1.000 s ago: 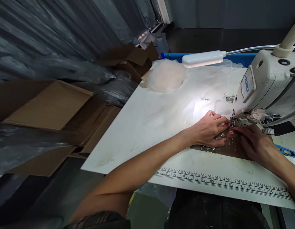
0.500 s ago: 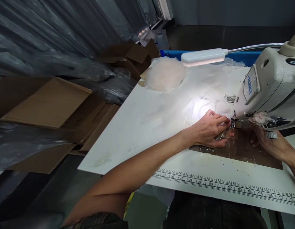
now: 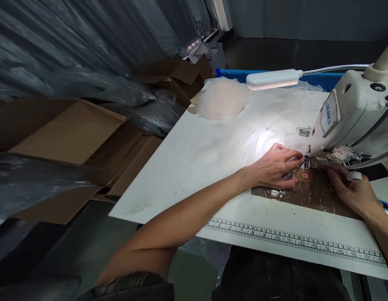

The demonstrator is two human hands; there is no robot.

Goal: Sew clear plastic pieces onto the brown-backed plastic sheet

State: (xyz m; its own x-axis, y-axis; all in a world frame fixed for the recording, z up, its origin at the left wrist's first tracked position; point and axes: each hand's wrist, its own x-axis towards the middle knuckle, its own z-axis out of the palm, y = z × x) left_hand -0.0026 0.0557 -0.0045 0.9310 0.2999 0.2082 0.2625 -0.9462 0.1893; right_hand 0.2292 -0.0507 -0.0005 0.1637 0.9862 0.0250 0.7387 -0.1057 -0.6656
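Observation:
My left hand (image 3: 275, 167) lies on the table beside the presser foot (image 3: 307, 162) of a white sewing machine (image 3: 353, 113). Its fingers are stretched out, with the tips close to the foot and the thumb apart from them on a brown plate (image 3: 322, 196). Thin sheer white fabric (image 3: 269, 138) spreads under and beyond this hand. Right of the foot, under the machine head, my right hand (image 3: 353, 190) has its fingers curled, with thumb and forefinger close together. Whatever they hold, if anything, is too small to make out.
A white lamp (image 3: 274, 79) on a bendable neck lights the sewing spot. A pale sheer bundle (image 3: 223, 99) sits at the table's far left corner. A printed ruler (image 3: 294, 242) follows the front edge. Cardboard boxes (image 3: 68, 133) stand left, and a blue-handled tool (image 3: 386, 205) lies right.
My right hand has shifted and curled, its fingertips now higher, near the presser foot. The left hand stays by the foot. The view has turned slightly, bringing the blue-handled tool into sight.

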